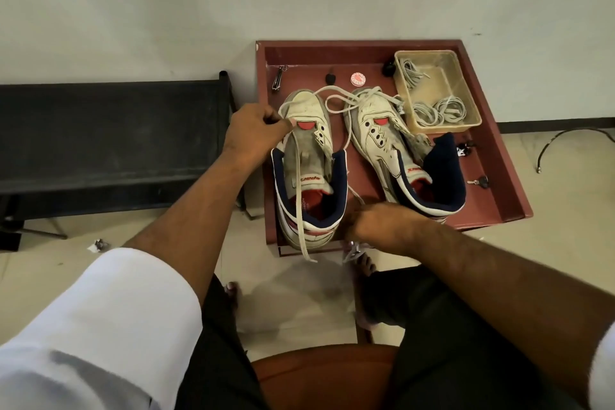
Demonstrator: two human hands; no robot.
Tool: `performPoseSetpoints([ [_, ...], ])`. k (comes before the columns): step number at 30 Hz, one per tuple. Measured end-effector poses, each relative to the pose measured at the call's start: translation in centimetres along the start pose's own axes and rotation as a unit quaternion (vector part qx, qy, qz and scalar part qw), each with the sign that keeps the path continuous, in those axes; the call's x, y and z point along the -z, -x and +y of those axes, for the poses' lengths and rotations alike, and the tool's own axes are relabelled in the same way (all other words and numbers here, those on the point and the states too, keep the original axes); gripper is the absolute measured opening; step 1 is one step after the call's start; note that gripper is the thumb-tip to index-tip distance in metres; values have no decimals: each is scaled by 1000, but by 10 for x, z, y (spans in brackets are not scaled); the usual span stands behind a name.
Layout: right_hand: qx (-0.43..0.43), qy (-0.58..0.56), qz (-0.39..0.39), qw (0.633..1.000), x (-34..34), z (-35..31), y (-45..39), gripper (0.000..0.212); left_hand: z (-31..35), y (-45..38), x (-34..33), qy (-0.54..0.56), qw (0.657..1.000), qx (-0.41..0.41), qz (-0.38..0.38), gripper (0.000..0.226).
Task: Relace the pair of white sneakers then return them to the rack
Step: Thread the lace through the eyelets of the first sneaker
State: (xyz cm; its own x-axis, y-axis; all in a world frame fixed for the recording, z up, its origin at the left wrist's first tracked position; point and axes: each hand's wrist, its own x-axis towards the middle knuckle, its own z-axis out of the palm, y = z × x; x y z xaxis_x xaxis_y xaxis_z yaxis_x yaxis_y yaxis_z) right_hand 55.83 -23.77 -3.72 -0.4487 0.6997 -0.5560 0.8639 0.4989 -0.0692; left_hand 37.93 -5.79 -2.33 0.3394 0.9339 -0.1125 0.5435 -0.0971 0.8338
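the relacing looks barely begun: both white sneakers sit on the red tray [492, 156], the left sneaker [307, 173] near its front edge, the right sneaker [396, 150] just beside it. the left hand [256, 130] pinches a loose lace [301, 190] at the left sneaker's toe; the right hand [382, 223] curls near the heel, though whether it holds the lace end i cannot tell. next, probably, threading the lowest eyelets evenly. the dark rack [109, 130] waits on the left.
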Motion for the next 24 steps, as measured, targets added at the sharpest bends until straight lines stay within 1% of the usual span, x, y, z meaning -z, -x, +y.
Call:
performPoseSetpoints([
  [1,-6,-24,24,999,10,-1,6,35,4,1,1,7,1000,-17,4,19],
  [2,-24,-80,53,995,24,-1,15,28,12,4,3,22,999,-36,-2,18],
  [3,-55,-162,76,982,41,2,26,22,22,8,6,44,997,-58,-15,18],
  [4,-86,-251,106,958,60,7,39,18,32,12,9,68,994,-79,-39,20],
  [5,-109,-332,161,923,81,13,52,16,41,15,11,88,989,-98,-70,25],
  [6,-127,-386,236,883,101,19,63,15,52,20,14,98,982,-120,-107,32],
  [8,-149,-414,397,806,132,32,70,17,70,30,17,94,965,-152,-194,46],
  [9,-153,-415,450,775,141,37,66,18,76,34,15,96,957,-152,-228,41],
  [11,-155,-428,503,734,153,45,49,16,81,40,10,106,945,-145,-272,33],
  [13,-173,-433,532,707,156,52,29,13,78,38,7,119,946,-137,-267,23],
  [14,-191,-427,551,691,155,55,20,16,77,36,8,142,949,-133,-248,23],
  [16,-240,-403,584,662,147,58,6,24,73,28,10,202,957,-96,-186,26],
  [17,-266,-403,586,651,140,56,2,27,72,24,9,228,960,-71,-144,26],
  [18,-286,-424,573,640,132,50,0,27,72,20,9,258,959,-50,-102,27],
  [19,-289,-472,540,635,125,42,0,27,71,16,8,284,956,-34,-64,29],
  [20,-268,-535,486,637,118,33,-1,28,71,12,6,301,953,-20,-31,31],
  [21,-228,-592,423,647,114,24,-2,27,70,9,5,310,951,-12,-8,32],
  [22,-189,-623,369,663,109,18,-5,24,69,5,2,313,950,-9,4,33],
  [23,-160,-630,336,681,105,17,-10,20,68,2,0,316,949,-6,8,33],
  [24,-148,-623,328,695,102,19,-15,18,69,0,-2,319,948,-5,10,31],
])
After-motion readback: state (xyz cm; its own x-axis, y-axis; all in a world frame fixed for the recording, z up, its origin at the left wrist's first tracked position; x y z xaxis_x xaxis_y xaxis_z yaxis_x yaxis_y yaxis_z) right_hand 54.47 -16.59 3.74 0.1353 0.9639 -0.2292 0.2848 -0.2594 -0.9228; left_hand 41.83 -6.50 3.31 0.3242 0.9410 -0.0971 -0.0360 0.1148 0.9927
